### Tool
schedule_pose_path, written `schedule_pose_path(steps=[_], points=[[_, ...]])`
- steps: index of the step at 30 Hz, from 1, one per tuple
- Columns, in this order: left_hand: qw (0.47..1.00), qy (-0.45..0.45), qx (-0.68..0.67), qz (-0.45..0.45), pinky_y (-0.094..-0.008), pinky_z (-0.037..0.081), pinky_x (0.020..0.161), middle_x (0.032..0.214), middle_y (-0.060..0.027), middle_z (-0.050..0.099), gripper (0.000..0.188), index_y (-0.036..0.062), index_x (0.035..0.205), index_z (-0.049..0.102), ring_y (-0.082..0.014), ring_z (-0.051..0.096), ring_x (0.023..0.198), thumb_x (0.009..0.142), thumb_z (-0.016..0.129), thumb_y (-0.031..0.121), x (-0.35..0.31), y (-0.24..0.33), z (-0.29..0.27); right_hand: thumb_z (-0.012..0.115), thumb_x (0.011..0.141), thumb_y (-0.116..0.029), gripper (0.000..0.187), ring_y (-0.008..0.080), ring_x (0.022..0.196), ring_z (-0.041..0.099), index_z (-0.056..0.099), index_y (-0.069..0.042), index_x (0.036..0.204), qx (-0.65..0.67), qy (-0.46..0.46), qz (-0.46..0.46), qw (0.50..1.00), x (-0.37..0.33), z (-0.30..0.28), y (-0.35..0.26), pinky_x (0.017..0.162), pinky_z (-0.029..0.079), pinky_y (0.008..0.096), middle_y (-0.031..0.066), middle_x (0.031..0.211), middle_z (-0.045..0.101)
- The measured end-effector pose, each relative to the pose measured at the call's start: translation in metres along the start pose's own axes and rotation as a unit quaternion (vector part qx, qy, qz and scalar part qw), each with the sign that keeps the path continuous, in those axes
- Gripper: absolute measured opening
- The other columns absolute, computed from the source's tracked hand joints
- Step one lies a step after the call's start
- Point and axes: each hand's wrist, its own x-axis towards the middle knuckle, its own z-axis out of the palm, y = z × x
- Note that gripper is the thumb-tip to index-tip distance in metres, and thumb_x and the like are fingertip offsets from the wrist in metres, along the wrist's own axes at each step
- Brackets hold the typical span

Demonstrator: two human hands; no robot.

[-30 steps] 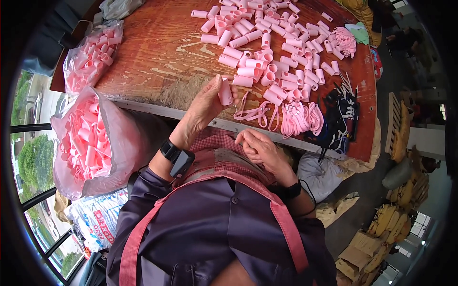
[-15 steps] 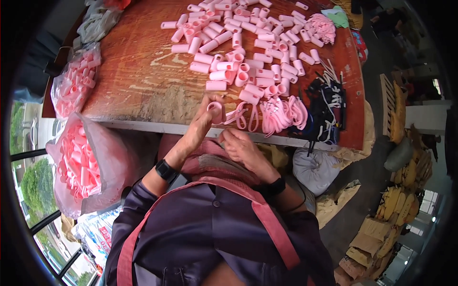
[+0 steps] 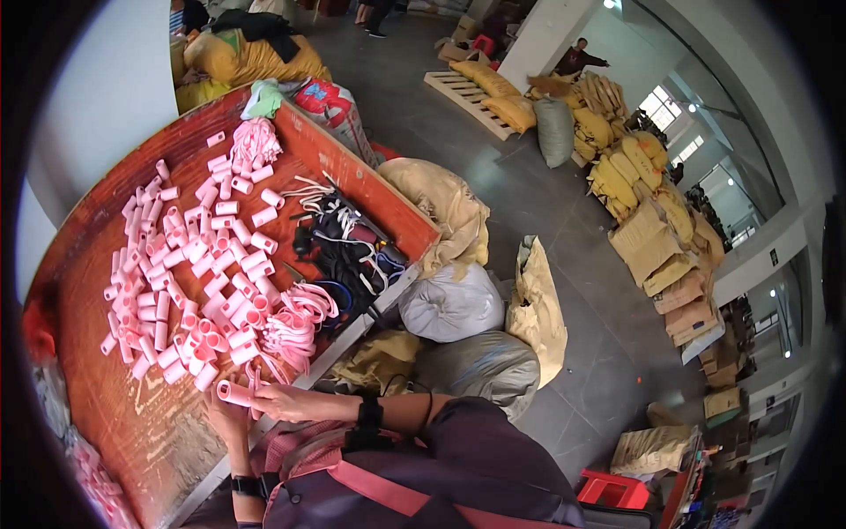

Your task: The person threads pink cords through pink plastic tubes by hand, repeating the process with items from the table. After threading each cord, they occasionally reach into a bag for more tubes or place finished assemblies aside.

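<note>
A pink plastic tube (image 3: 235, 394) lies across my closed left hand (image 3: 226, 420), its round open end facing left. At the tube's other end are the bent fingers of my right hand (image 3: 284, 402), closed on a thin pink strap (image 3: 256, 377); the fingertips are partly hidden. Just beyond, a bundle of looped pink straps (image 3: 295, 328) rests on the red-brown wooden table (image 3: 115, 414). Many loose pink tubes (image 3: 167, 291) are heaped to the left of that bundle, several showing a hole in the side.
Black and white cords (image 3: 348, 251) lie by the table's raised right edge. A second pink bundle (image 3: 256, 144) sits at the far corner. Off the table stand a white sack (image 3: 452, 302), a grey sack (image 3: 480, 375) and brown paper (image 3: 536, 309). Yellow sacks (image 3: 608, 137) line the floor beyond.
The view has swung to the right, bringing more floor and sacks into sight. My right hand has come up from below the table edge to the tube in my left hand.
</note>
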Motion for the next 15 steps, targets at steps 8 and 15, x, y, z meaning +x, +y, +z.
schedule_pose_path(steps=[8, 15], points=[[0.875, -0.099, -0.443, -0.169, -0.0263, 0.042, 0.074, 0.089, -0.0048, 0.057, 0.010, 0.0020, 0.097, 0.054, -0.0105, 0.051, 0.081, 0.095, 0.055, 0.011, 0.006, 0.029, -0.065, 0.054, 0.094, -0.029, 0.035, 0.0142, 0.054, 0.054, 0.051, 0.004, 0.106, -0.047, 0.157, -0.206, 0.965, 0.025, 0.020, -0.002, 0.043, 0.043, 0.0292, 0.0076, 0.078, 0.055], [0.883, -0.060, -0.443, -0.142, -0.0248, 0.041, 0.071, 0.084, -0.0037, 0.054, 0.009, 0.0021, 0.095, 0.053, -0.0086, 0.048, 0.077, 0.098, 0.049, 0.010, 0.001, 0.057, -0.096, 0.056, 0.091, -0.024, 0.035, 0.0175, 0.062, 0.061, 0.050, 0.006, 0.109, -0.105, 0.144, -0.167, 0.970, 0.041, 0.030, -0.013, 0.044, 0.048, 0.0331, 0.0130, 0.084, 0.057]])
